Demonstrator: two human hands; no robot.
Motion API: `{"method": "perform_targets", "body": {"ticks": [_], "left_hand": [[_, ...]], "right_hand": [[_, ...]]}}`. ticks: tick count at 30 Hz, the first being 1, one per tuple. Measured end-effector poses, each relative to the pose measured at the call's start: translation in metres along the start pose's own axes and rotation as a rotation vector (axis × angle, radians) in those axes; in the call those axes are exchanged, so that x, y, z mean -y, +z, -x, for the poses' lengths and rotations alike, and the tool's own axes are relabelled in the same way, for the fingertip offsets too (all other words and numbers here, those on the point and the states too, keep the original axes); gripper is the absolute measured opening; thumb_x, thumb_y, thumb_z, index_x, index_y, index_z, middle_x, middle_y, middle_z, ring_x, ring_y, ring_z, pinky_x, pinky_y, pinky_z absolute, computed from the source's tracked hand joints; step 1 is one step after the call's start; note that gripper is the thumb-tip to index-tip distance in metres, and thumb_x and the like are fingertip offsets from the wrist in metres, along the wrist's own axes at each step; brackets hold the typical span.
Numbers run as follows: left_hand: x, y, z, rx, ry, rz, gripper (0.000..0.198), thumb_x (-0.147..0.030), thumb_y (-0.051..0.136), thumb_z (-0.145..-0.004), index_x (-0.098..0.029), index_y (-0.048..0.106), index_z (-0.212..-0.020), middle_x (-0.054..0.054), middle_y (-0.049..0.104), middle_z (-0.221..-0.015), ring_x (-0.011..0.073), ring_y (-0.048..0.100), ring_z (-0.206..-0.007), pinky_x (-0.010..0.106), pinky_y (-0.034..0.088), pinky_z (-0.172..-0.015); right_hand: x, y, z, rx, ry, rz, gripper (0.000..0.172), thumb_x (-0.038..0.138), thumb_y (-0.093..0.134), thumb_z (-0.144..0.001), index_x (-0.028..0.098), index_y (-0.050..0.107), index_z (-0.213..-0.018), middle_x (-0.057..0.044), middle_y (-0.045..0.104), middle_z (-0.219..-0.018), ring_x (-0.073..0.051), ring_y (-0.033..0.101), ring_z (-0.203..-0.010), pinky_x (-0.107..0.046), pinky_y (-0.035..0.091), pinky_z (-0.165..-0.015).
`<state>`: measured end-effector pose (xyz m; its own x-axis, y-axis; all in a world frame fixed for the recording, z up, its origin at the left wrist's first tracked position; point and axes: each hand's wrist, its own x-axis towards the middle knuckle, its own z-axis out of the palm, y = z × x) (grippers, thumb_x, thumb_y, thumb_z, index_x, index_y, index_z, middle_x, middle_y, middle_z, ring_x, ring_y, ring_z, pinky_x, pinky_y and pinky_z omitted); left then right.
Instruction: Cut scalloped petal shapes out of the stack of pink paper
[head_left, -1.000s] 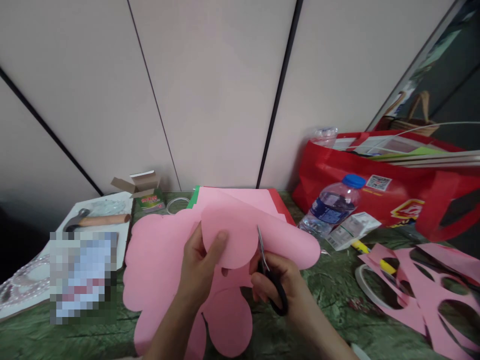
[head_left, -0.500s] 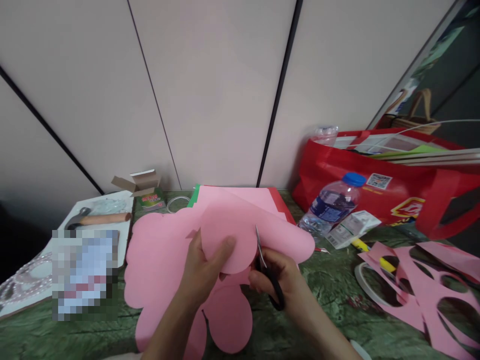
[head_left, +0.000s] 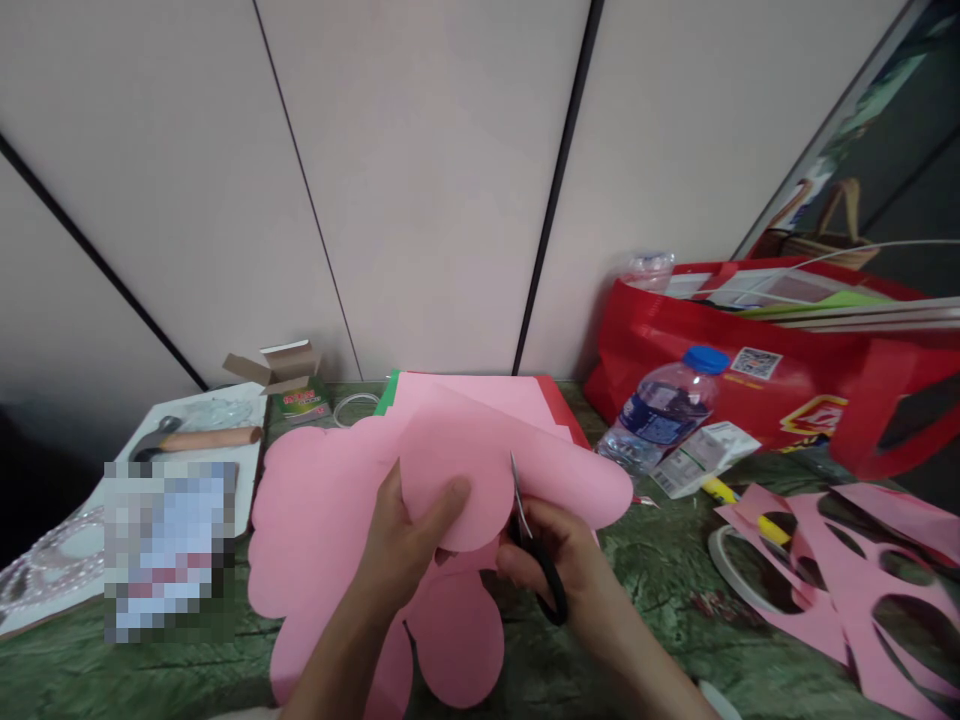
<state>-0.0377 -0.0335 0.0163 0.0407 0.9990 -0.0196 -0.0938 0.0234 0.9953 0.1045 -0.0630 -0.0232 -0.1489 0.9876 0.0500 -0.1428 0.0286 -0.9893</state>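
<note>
Scissors point(head_left: 534, 548) sit in the right hand point(head_left: 562, 560), whose fingers are closed through the black handles. One thin blade points up along the edge of the pink paper point(head_left: 469, 455). The left hand point(head_left: 409, 545) grips that paper, thumb pressed on top and fingers underneath, holding it raised above the table point(head_left: 660, 610) at the middle of the view. The paper's rounded flap hides the other blade and part of both hands.

Under it lies a larger pink sheet point(head_left: 315, 520) with a scalloped edge, which reaches down toward the person. Behind, a stack of coloured paper point(head_left: 559, 405) is mostly covered, with only red and green edges showing.

To the left are a hammer point(head_left: 199, 438) on a white board and, near the wall, a small open box point(head_left: 289, 385). To the right a water bottle point(head_left: 660, 410) lies tilted in front of a red bag point(head_left: 750, 390), with a white packet point(head_left: 701, 455) just beside it. Farther right are a yellow pen point(head_left: 724, 492), a tape ring point(head_left: 724, 570) and pink offcuts point(head_left: 862, 600) with round holes, which overlap the ring.
</note>
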Motion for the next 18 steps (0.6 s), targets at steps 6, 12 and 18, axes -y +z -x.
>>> {"method": "perform_targets", "body": {"ticks": [6, 12, 18], "left_hand": [[0.0021, -0.0010, 0.0005, 0.010, -0.001, -0.003, 0.034, -0.038, 0.069, -0.064, -0.015, 0.052, -0.082, -0.005, 0.051, -0.054, 0.0045, 0.040, -0.036, 0.015, 0.032, -0.028], [0.0028, -0.0005, -0.0001, -0.013, -0.002, -0.029, 0.033, -0.038, 0.070, -0.063, -0.016, 0.053, -0.081, -0.005, 0.051, -0.054, 0.0050, 0.040, -0.036, 0.016, 0.032, -0.028], [0.0041, -0.0008, -0.0020, -0.012, 0.014, -0.033, 0.032, -0.038, 0.070, -0.064, -0.015, 0.053, -0.080, -0.005, 0.051, -0.054, 0.0051, 0.040, -0.036, 0.016, 0.032, -0.028]], "right_hand": [[0.0021, 0.0000, -0.0003, 0.002, -0.011, -0.005, 0.029, 0.040, 0.071, -0.065, 0.018, 0.052, -0.067, 0.005, 0.044, -0.054, -0.010, 0.036, -0.049, -0.022, 0.029, -0.044], [0.0061, 0.0006, 0.0001, -0.021, -0.006, 0.040, 0.030, 0.042, 0.070, -0.065, 0.018, 0.052, -0.064, 0.005, 0.043, -0.054, -0.010, 0.036, -0.049, -0.022, 0.029, -0.045], [0.0021, -0.0002, 0.0007, -0.018, 0.007, 0.067, 0.031, 0.043, 0.069, -0.066, 0.018, 0.051, -0.064, 0.004, 0.045, -0.056, -0.011, 0.037, -0.051, -0.023, 0.030, -0.046]]}}
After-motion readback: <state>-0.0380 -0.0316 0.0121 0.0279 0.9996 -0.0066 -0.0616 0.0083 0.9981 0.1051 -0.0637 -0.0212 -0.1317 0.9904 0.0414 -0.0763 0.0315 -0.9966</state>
